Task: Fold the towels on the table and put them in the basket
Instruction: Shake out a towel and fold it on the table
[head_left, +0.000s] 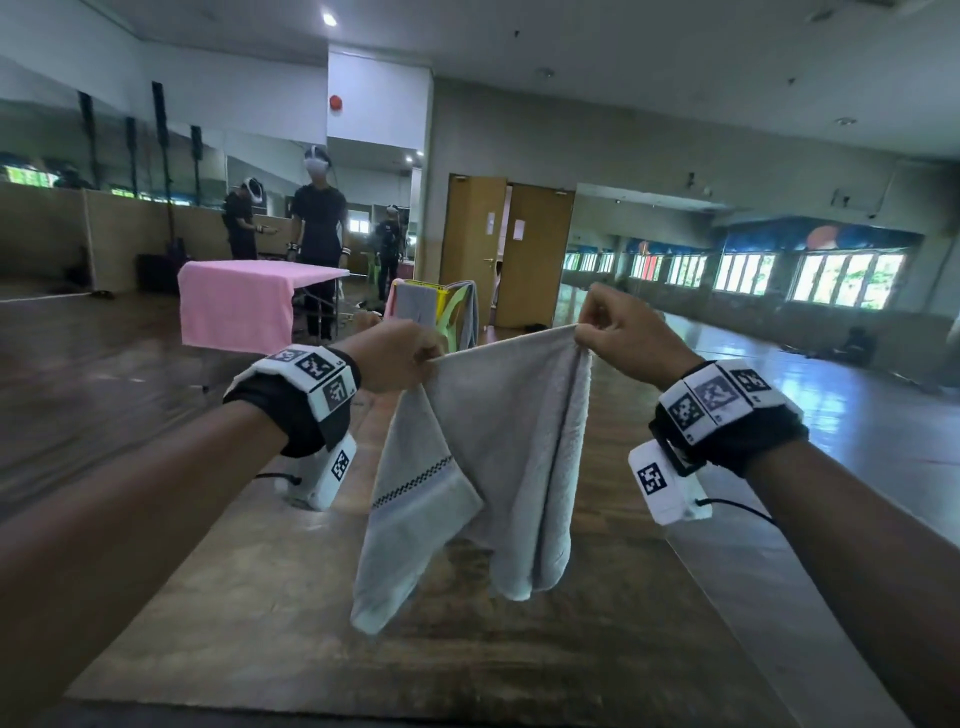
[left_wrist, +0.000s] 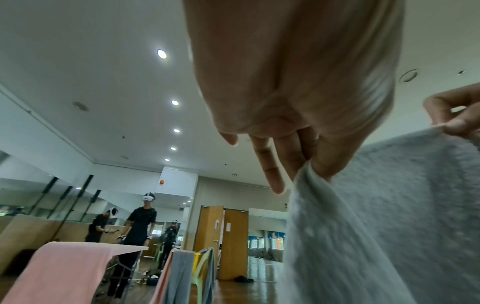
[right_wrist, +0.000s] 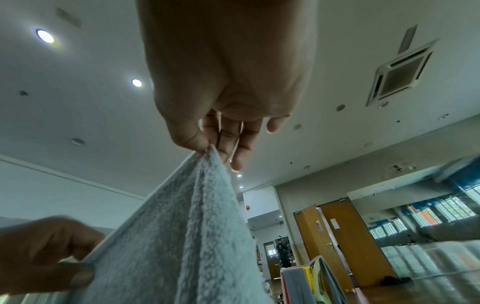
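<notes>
At frame centre, the left hand and right hand each pinch a top corner of the grey towel, letting it hang straight above the tabletop for folding.

A brown wood-grain desk stretches away beneath the head view, its top worn and streaked, running from 6 o'clock toward 12. Around it lies a glossy wooden floor that mirrors the windows at 2 o'clock. At 11 o'clock a second desk carries a pink cloth draped over its front edge.
</notes>
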